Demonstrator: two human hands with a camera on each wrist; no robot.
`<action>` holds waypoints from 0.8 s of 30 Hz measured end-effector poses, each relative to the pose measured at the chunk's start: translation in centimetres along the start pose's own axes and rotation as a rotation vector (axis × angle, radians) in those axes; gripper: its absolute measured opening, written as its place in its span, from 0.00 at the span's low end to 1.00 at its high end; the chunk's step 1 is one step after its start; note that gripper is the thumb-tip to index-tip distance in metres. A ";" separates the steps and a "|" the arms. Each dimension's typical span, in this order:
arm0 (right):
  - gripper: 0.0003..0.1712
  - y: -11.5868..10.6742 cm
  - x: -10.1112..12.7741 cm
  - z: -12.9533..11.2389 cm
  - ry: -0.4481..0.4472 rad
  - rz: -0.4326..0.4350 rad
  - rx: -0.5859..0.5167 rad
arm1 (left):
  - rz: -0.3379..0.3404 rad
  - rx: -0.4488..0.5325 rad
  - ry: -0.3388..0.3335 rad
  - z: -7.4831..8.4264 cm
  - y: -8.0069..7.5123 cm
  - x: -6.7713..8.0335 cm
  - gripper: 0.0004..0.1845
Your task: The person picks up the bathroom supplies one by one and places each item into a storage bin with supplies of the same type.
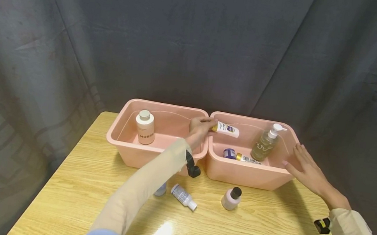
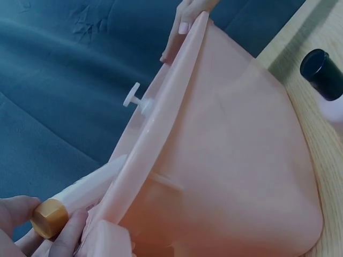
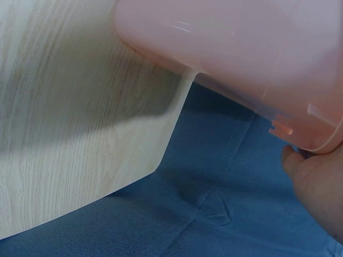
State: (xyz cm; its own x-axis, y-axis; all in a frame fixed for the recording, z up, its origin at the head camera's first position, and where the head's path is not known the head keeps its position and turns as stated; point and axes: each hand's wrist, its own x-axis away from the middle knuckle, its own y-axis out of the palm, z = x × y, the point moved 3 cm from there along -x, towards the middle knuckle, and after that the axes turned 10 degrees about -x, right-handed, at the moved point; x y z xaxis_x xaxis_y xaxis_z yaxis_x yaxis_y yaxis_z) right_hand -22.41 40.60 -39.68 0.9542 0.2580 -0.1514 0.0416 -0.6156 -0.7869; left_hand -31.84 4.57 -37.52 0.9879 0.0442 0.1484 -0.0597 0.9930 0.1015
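My left hand (image 1: 200, 128) pinches a white tube (image 1: 228, 129) by its gold cap (image 2: 49, 218), over the inner edge of the right pink bin (image 1: 248, 172). The tube points rightward into that bin. My right hand (image 1: 307, 169) rests on the bin's right rim, its fingers fairly straight; in the right wrist view only part of this hand (image 3: 321, 187) shows at the rim. Inside the right bin are a pump bottle (image 1: 265, 144) with a white top, a small purple jar (image 1: 229, 153) and a gold-capped tube (image 1: 247, 159) lying down.
A left pink bin (image 1: 141, 153) holds an upright white bottle (image 1: 145, 128). On the wooden table (image 1: 216, 234) in front lie a small white-capped bottle (image 1: 183, 196) and a pink bottle (image 1: 230, 200) with a black cap. Another bottle (image 1: 161, 190) is partly hidden by my left arm.
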 end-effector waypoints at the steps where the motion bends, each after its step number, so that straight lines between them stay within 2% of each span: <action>1: 0.46 0.0 0.0 0.0 0.002 0.000 0.000 | 0.005 0.003 -0.005 0.0 0.0 -0.1 0.13; 11: 0.46 0.0 0.0 0.0 0.006 0.000 0.001 | 0.025 0.036 0.012 0.0 0.1 -0.9 0.13; 24: 0.46 0.0 0.0 0.1 0.002 0.000 0.003 | 0.061 0.027 -0.030 0.3 0.4 -1.5 0.12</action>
State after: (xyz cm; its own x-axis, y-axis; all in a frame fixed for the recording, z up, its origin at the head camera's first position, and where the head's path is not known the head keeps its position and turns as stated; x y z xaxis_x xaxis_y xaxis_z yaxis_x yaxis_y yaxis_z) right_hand -22.46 40.66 -39.73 0.9548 0.2566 -0.1497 0.0412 -0.6135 -0.7886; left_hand -33.41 4.89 -37.41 0.9776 0.1011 0.1847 -0.1241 0.9853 0.1176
